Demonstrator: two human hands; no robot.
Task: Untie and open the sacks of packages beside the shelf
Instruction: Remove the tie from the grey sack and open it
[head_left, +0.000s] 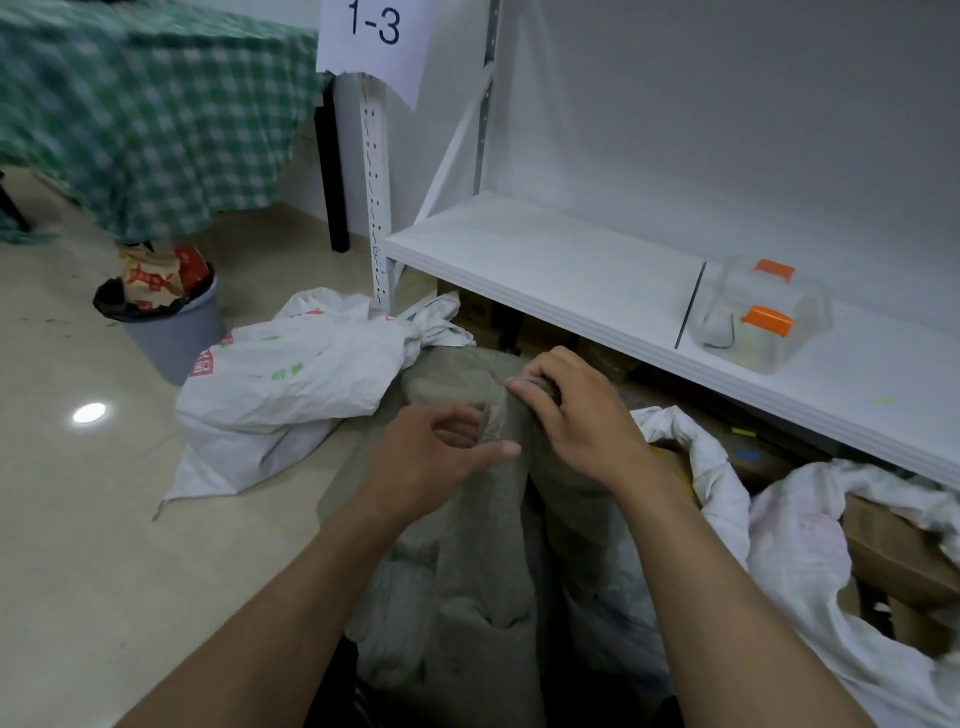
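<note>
Under and to the left of both hands, a pale glossy floor (78, 545). Beyond the right hand and running off to its right, a white shelf (545, 260). Far beyond the left hand, a green checked cloth (145, 119) draped over a table.

Directly beneath both hands and between the forearms, a grey sack (478, 545), upright on the floor just in front of the shelf, top gathered into a twisted neck (493, 415). Right of the right forearm, an open white sack (800, 551), mouth slack, cardboard boxes (883, 545) showing inside. Beyond the left hand, a tied white sack (291, 379) lying on its side against the grey sack, knotted end toward the shelf post, red and green print on its flank.

Farther left of that hand, a grey bin (171, 338) with a black liner, stuffed with printed wrappers. High beyond the hands, a paper sign (374, 36) marked 1-3, hung at the shelf post. On the shelf board, well to the right of the right hand, a clear container (763, 317) with two orange clips.

Left hand (431, 462): fingers curled, thumb stretched rightward, closing on the left side of the neck. Right hand (582, 410): knuckles up, fingertips bent over and pinching the top of the same neck. Both hands close together, the neck between them.
</note>
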